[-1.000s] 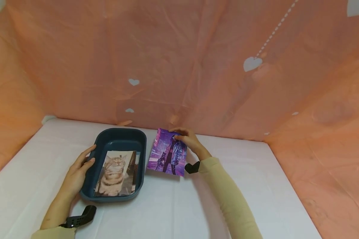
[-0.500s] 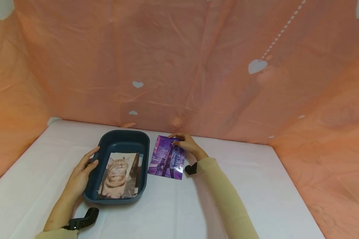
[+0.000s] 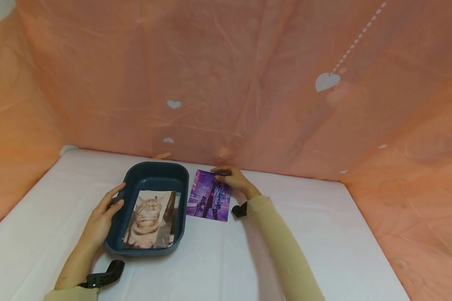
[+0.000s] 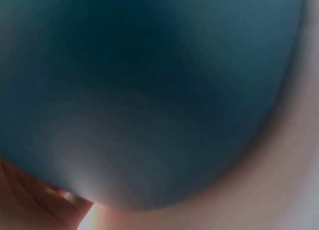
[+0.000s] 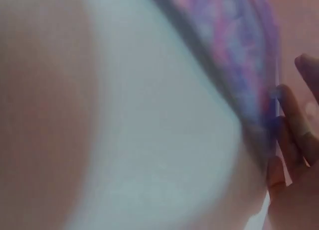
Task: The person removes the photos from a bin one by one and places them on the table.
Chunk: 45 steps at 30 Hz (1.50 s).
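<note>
**Purple print settling onto the table beside the tray**

Here, nearest to us, our left hand (image 3: 99, 219) rests against the left wall of the dark blue tray (image 3: 150, 171), thumb hooked over the rim and the fingers laid along the outside; it steadies the tray more than grips it. The left wrist view shows only a blur of blue plastic close up. Inside the tray a cat photo (image 3: 147, 219) lies on top of at least one more print, toward the tray's near end.

Farther out, just right of the tray, sits the purple print (image 3: 209, 195). Over the last second it has come down: it was lifted and tilted toward us, and now it lies nearly flat on the white table (image 3: 305, 234), close to the table's back edge. We read that as the print having been set down outside the tray rather than in it.

Our right hand (image 3: 234, 180) is at the print's far right corner, fingers curled with the tips pinching or pressing that corner; the wrist is low, the sleeved forearm running back toward the near edge. The right wrist view is blurred but shows fingertips (image 5: 286, 140) against the print's edge.

Behind it all hangs the orange backdrop (image 3: 226, 75).
</note>
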Tool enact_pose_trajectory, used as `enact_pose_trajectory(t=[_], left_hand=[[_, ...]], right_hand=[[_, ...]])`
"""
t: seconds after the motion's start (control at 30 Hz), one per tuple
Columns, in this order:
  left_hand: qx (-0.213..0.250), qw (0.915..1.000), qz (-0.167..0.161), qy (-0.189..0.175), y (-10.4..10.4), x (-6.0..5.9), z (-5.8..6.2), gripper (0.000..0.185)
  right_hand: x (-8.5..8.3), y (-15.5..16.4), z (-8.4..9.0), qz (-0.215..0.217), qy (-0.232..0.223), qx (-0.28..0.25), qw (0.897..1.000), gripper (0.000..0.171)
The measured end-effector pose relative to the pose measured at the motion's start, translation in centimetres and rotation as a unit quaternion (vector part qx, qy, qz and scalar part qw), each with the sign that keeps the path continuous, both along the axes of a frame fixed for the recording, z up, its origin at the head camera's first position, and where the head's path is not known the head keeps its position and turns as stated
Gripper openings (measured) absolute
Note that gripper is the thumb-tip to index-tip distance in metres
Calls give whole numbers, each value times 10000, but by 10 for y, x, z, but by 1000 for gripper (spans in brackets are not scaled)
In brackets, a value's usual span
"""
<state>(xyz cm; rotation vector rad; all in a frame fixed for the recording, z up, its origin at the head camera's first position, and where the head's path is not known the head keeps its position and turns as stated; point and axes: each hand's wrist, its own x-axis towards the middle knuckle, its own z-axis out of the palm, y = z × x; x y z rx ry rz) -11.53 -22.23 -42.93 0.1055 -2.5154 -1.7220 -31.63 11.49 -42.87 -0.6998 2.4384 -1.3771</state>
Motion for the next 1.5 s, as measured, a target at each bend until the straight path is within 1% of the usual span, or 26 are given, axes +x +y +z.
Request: enact_pose_trajectory(t=[0.2, 0.4, 0.53, 0.67, 0.8, 0.9, 1.03, 1.27, 1.5], left_hand=[[-24, 10000, -4, -38, 0, -1, 1, 52], [-52, 9999, 7, -128, 0, -3, 1, 52], [-53, 9999, 20, -122, 1, -5, 0, 51], [-50, 9999, 14, -145, 2, -8, 1, 52], [20, 10000, -8, -63, 2, -10, 2, 52], [19, 10000, 13, 2, 2, -11, 2, 51], [-31, 10000, 45, -15, 3, -13, 3, 51], [-21, 10000, 56, -12, 5, -16, 3, 51], [-8, 10000, 87, -43, 7, -17, 3, 51]], right_hand=[[3, -2, 6, -188, -91, -155, 9997, 35], [9, -6, 11, -578, -255, -335, 9974, 34], [13, -12, 16, -688, -75, -300, 9972, 34], [21, -24, 27, -683, 71, -415, 9968, 33], [29, -39, 41, -515, 103, -643, 9965, 33], [32, -52, 48, -384, 48, -756, 9964, 32], [34, -67, 56, -266, -168, -854, 9958, 31], [42, -88, 69, 51, -417, -708, 9966, 32], [47, -105, 73, 418, -665, -475, 9958, 32]])
